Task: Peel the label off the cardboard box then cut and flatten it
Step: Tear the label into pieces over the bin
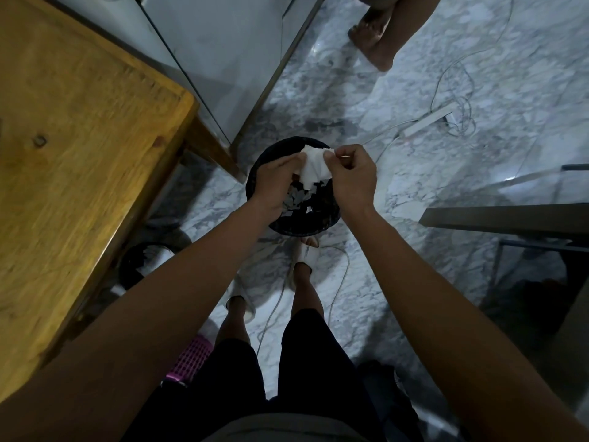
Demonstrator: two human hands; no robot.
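Head view
Label: a crumpled white paper label is held up between both hands, directly above the open mouth of the black waste bin.
Left hand: the left hand grips the label's left edge, fingers curled around the paper.
Right hand: the right hand pinches the label's upper right corner between thumb and fingertips, the other fingers curled in.
Waste bin: a round black bin stands on the floor just ahead of the person's feet; inside it lie many small torn white and grey paper scraps.
Cardboard box: not visible in this view.
Floor: grey-veined marble tiles, with a white power strip and thin white cables lying to the right of the bin.
Table: a wooden table fills the left side.
Second container: a dark bin-like container with white contents sits under the table's edge; what it holds cannot be told.
Another person: a bare foot stands at the top.
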